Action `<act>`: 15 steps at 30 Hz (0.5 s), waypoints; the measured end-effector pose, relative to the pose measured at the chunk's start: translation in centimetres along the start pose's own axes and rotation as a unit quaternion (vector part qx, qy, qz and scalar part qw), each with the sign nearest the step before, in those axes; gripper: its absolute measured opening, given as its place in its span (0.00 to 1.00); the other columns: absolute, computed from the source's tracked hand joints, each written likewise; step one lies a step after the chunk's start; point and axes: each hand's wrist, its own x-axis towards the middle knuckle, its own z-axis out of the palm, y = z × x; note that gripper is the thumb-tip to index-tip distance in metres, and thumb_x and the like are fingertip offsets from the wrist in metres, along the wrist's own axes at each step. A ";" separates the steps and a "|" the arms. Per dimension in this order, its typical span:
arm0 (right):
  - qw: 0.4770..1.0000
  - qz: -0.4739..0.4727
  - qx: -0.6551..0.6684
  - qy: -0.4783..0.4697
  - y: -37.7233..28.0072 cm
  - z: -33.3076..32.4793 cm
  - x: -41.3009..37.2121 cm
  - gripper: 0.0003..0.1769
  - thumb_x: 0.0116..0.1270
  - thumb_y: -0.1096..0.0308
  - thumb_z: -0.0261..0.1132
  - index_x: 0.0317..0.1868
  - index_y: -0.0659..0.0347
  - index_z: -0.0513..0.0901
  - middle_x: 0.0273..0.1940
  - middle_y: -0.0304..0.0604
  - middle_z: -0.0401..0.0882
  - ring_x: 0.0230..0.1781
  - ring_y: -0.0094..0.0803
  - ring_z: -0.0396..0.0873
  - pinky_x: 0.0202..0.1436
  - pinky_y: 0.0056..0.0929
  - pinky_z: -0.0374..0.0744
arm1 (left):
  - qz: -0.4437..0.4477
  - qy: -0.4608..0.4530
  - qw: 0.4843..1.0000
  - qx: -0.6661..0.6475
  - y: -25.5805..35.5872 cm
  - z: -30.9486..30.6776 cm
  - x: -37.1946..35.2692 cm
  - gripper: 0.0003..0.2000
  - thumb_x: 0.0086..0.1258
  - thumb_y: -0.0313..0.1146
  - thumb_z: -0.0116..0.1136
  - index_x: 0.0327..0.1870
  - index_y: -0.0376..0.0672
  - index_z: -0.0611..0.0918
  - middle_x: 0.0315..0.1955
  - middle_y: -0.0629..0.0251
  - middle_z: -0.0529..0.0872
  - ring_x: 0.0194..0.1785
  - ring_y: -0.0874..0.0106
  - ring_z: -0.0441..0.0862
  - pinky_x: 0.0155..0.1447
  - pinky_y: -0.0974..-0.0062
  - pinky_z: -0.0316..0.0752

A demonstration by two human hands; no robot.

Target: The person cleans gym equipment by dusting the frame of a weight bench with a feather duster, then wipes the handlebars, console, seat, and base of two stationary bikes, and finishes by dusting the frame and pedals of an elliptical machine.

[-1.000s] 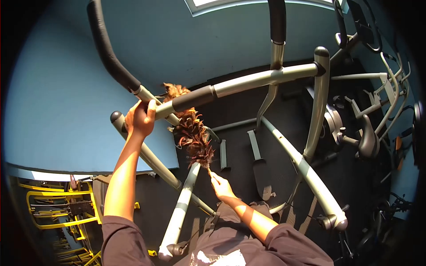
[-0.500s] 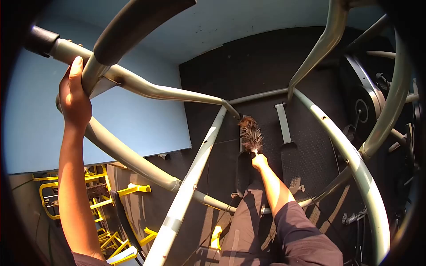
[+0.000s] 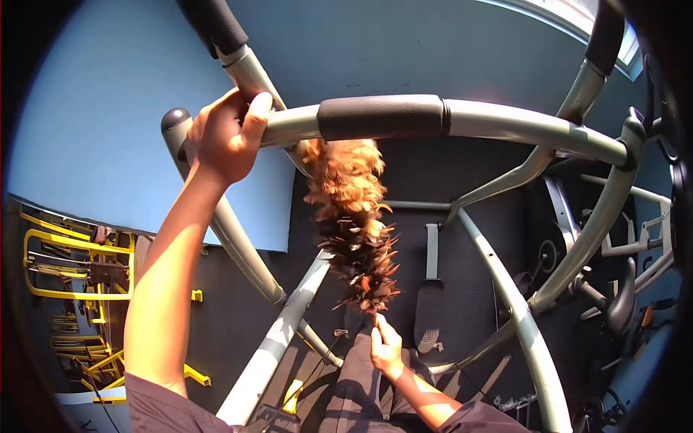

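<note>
My left hand (image 3: 225, 138) is wrapped round the beige metal frame (image 3: 296, 124) at the upper left, where a bar with a dark foam grip (image 3: 216, 27) branches off. Lower down in the centre, my right hand (image 3: 388, 348) holds the thin handle of a feather duster (image 3: 354, 227). The duster points up, brown and orange at its top and darker near the handle. Its tip is just below the frame's padded crossbar (image 3: 382, 117); whether they touch I cannot tell.
Two foot pedals hang low inside the frame, one visible (image 3: 432, 314). Yellow racks (image 3: 79, 263) stand at the left by a blue wall (image 3: 108, 130). Other exercise machines (image 3: 621, 296) are at the right. A window (image 3: 570, 14) is at the top right.
The duster has come up from the low pedal area to the padded crossbar, nearer the camera. The view has shifted up, showing the crossbar and window. My left hand stays on the frame.
</note>
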 end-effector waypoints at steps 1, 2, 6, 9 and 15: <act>1.000 -0.004 -0.031 0.005 1.5 -0.3 -1.0 0.22 0.69 0.77 0.60 0.64 0.67 0.78 0.52 0.57 0.85 0.53 0.42 0.86 0.58 0.32 0.80 | -0.002 -0.004 1.000 -0.002 0.3 -0.2 0.0 0.19 0.72 0.52 0.51 0.39 0.47 0.87 0.28 0.64 0.88 0.34 0.63 0.86 0.41 0.68 0.76; 0.998 -0.007 -0.063 0.009 2.7 -0.8 -1.3 0.22 0.70 0.76 0.60 0.64 0.64 0.79 0.48 0.56 0.86 0.50 0.43 0.86 0.55 0.32 0.81 | -0.005 -0.010 1.000 -0.005 0.6 -0.4 0.0 0.18 0.72 0.51 0.51 0.39 0.47 0.87 0.27 0.64 0.88 0.34 0.64 0.86 0.41 0.68 0.76; 0.964 0.055 -0.244 -0.092 8.3 -4.3 -1.2 0.23 0.68 0.73 0.60 0.64 0.53 0.81 0.31 0.52 0.79 0.30 0.47 0.80 0.38 0.40 0.79 | 0.003 0.038 0.998 0.046 -0.1 0.0 -0.3 0.19 0.71 0.52 0.50 0.39 0.48 0.87 0.26 0.64 0.87 0.33 0.60 0.86 0.39 0.65 0.77; 0.980 -0.013 -0.193 -0.051 6.2 -3.4 3.2 0.26 0.67 0.76 0.61 0.67 0.52 0.79 0.31 0.49 0.76 0.30 0.45 0.79 0.37 0.39 0.79 | 0.023 0.093 0.994 0.050 0.0 0.4 -0.7 0.19 0.70 0.52 0.49 0.37 0.47 0.86 0.27 0.63 0.88 0.34 0.58 0.86 0.38 0.63 0.79; 0.965 -0.067 -0.246 -0.060 4.3 -2.2 11.2 0.25 0.72 0.78 0.58 0.69 0.59 0.75 0.30 0.49 0.74 0.30 0.44 0.75 0.40 0.38 0.77 | -0.001 0.155 0.987 0.041 -0.1 1.3 -1.5 0.16 0.73 0.45 0.52 0.38 0.44 0.86 0.31 0.58 0.87 0.38 0.56 0.85 0.45 0.63 0.78</act>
